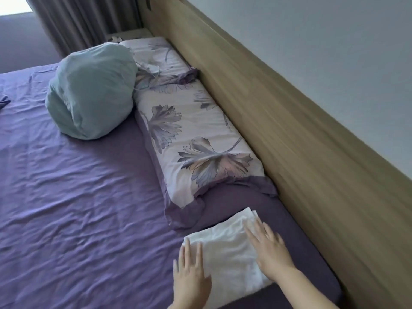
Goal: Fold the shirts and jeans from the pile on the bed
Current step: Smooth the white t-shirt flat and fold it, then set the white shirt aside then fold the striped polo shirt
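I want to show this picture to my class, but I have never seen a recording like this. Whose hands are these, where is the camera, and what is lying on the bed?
There is no machine here: a person wears one wide-angle camera on the head, so the single picture looks forward and down at that person's own hands.

The left hand and the right hand both lie flat, fingers straight, on a folded white garment. They press or smooth it; neither grips it.

The garment lies on a purple bedsheet, close to the wooden headboard. Just beyond it a flowered pillow lies along the headboard, with a second flowered pillow farther on. Beside them sits a pale green bundle, perhaps a rolled blanket. A grey curtain hangs at the far end.

No pile of unfolded clothes shows in this view.
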A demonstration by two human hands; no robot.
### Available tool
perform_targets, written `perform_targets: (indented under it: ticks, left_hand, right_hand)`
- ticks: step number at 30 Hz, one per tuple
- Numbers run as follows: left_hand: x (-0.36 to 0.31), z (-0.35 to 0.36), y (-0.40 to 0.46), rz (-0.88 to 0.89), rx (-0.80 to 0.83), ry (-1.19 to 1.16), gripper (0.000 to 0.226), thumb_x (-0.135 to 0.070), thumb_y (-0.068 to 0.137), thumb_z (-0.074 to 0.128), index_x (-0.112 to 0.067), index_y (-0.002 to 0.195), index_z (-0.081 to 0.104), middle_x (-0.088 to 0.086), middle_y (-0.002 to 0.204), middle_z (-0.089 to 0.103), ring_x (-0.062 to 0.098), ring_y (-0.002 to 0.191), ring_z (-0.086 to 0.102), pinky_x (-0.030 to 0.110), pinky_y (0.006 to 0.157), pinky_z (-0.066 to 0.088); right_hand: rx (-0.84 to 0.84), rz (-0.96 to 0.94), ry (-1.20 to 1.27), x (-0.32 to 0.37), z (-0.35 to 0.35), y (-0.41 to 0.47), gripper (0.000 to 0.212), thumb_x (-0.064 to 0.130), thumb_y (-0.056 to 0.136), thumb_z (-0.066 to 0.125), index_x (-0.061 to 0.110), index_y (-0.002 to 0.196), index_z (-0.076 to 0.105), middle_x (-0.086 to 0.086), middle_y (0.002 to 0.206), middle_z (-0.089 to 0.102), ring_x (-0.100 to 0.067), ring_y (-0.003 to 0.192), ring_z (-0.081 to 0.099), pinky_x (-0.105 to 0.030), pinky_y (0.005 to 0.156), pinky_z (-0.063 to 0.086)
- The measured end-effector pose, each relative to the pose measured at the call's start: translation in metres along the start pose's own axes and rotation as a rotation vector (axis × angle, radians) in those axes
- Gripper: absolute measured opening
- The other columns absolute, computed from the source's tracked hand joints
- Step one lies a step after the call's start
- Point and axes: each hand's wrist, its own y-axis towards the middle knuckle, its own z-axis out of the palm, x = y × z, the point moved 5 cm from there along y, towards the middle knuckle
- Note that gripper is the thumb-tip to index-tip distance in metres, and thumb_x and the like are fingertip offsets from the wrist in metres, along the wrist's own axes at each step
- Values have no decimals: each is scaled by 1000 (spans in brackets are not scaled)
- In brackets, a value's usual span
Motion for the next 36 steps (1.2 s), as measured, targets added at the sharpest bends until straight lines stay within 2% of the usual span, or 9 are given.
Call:
perform_targets:
  ticks: [4, 6, 9, 13, 14, 16, 19, 27, 36]
  left_hand:
    - [-24, 34, 5, 292, 17, 309, 101, -58, 27, 69, -32, 122, 48, 16, 153, 20, 38, 142, 14, 58, 100, 30]
    - [-31, 47, 11, 303, 101, 334, 103, -62, 25, 69, -33, 122, 47, 14, 146, 31, 36, 146, -1, 57, 108, 14]
    - [-21, 78, 24, 258, 94, 354, 111, -67, 25, 70, -31, 126, 44, 16, 159, 0, 35, 145, -9, 56, 109, -1]
    - [-30, 68, 32, 216, 132, 346, 99, -54, 56, 69, -22, 141, 31, 15, 155, -20, 32, 145, -7, 60, 104, 10]
    - [-32, 68, 34, 240, 161, 381, 89, -46, 76, 61, -22, 149, 16, 12, 153, -27, 27, 141, -19, 61, 108, 5]
    - [-33, 66, 34, 220, 322, 398, 77, -38, 93, 45, -28, 151, -3, 5, 146, -36, 25, 134, -33, 62, 110, -3]
    - [-34, 48, 30, 209, 341, 368, 67, -28, 94, 44, -29, 151, 9, 3, 157, -21, 28, 145, -18, 56, 113, 7]
    - [11, -28, -14, -37, 257, 249, 41, -33, 94, 39, -17, 131, 45, 6, 134, 49, 29, 125, 42, 47, 105, 26]
    - [102, -98, -129, -298, 216, 116, 47, -46, 95, 33, -13, 117, 58, 10, 125, 61, 29, 120, 51, 47, 110, 22]
  right_hand:
    - [90, -102, -23, 16, 32, 0, 108, 54, 28, 87, 33, 126, 47, -7, 135, 53, -30, 124, 44, -54, 85, 50]
    - [150, -127, 0, 24, 41, 1, 104, 61, 52, 78, 35, 140, 30, -10, 152, 29, -27, 140, 20, -57, 103, 31]
    - [106, -122, 7, 28, 51, 10, 82, 53, 89, 47, 39, 146, -10, -2, 143, -33, -21, 139, -23, -57, 112, 2]
    - [174, -48, 54, 26, 71, 22, 114, 69, 35, 73, 31, 136, 37, -8, 149, 31, -26, 130, 33, -60, 79, 50]
    - [131, -45, 43, 26, 74, 27, 116, 69, 35, 72, 30, 138, 35, -9, 149, 31, -27, 130, 33, -61, 79, 49]
    - [116, -80, 36, 28, 72, 30, 104, 62, 71, 60, 29, 147, -2, -8, 155, -14, -24, 144, -2, -65, 103, 24]
    - [261, -35, 42, 34, 65, 23, 76, 41, 94, 41, 38, 146, -14, -2, 151, -31, -29, 142, -20, -56, 112, 4]
    - [306, 29, 55, 78, 19, -13, 52, 39, 94, 34, 25, 144, 26, -3, 149, 29, -27, 136, 25, -52, 108, 20]
    - [212, -179, 2, 214, -40, -70, 50, 55, 93, 35, 22, 129, 46, -2, 137, 47, -24, 129, 40, -43, 104, 29]
